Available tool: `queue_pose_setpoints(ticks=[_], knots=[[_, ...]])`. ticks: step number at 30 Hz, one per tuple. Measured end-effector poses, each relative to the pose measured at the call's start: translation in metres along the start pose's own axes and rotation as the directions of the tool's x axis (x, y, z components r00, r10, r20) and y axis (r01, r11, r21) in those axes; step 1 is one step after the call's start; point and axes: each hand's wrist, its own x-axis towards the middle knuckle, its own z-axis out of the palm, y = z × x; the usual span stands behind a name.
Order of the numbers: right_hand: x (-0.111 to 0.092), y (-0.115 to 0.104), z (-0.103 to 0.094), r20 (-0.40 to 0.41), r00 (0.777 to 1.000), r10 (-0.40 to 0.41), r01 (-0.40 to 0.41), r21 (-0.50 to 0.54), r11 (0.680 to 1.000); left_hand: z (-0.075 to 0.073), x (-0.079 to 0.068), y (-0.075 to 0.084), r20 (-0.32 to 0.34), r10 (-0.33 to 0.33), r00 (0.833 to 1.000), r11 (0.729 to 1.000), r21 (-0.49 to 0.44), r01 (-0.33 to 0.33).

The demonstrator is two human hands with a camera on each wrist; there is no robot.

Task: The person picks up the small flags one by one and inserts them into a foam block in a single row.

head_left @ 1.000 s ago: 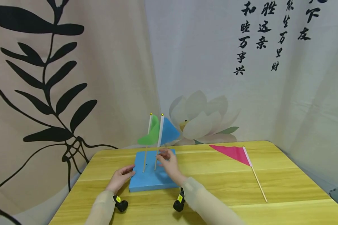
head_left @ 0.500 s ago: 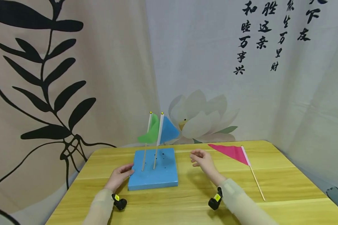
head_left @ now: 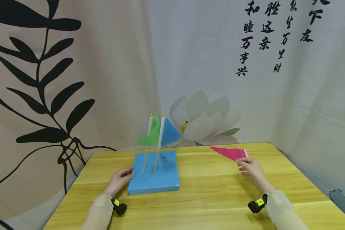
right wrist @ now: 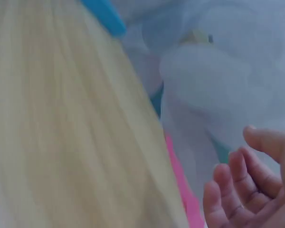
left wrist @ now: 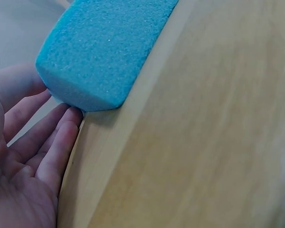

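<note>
My left hand (head_left: 118, 181) rests against the left side of a blue foam block (head_left: 158, 185), its fingers touching the edge; the left wrist view shows those fingers (left wrist: 57, 147) at the foam's corner. Two flags on thin sticks stand upright in the block, a green flag (head_left: 151, 135) and a blue triangular flag (head_left: 170, 132). Farther right, my right hand (head_left: 254, 169) is over a pink triangular flag (head_left: 227, 152) lying on the table, and hides most of its stick. In the right wrist view the thumb and fingers (right wrist: 242, 180) are apart, with nothing between them.
Several small dark holes show in the block's top. The wooden table (head_left: 207, 198) ends just behind the block and the pink flag. A curtain (head_left: 126, 80) with printed leaves, a lotus and writing hangs behind it.
My right hand has left the blue flag's stick and moved right to the pink flag. The left hand has stayed at the foam block.
</note>
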Motion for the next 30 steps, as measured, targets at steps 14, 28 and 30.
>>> queue_pose_setpoints(ticks=[14,28,30], knots=[[-0.003,0.046,-0.067,0.009,0.985,0.175,-0.175,0.092,0.980,0.001,-0.001,0.002,0.003,0.006,1.000,1.000,0.005,-0.006],[0.002,0.050,-0.065,-0.031,0.988,0.154,-0.157,-0.194,0.968,0.002,-0.003,0.002,-0.001,-0.010,1.000,1.000,0.007,0.010],[0.002,0.050,-0.064,-0.035,0.989,0.143,-0.147,-0.239,0.960,0.002,-0.002,0.002,-0.002,-0.012,1.000,1.000,0.008,0.012]])
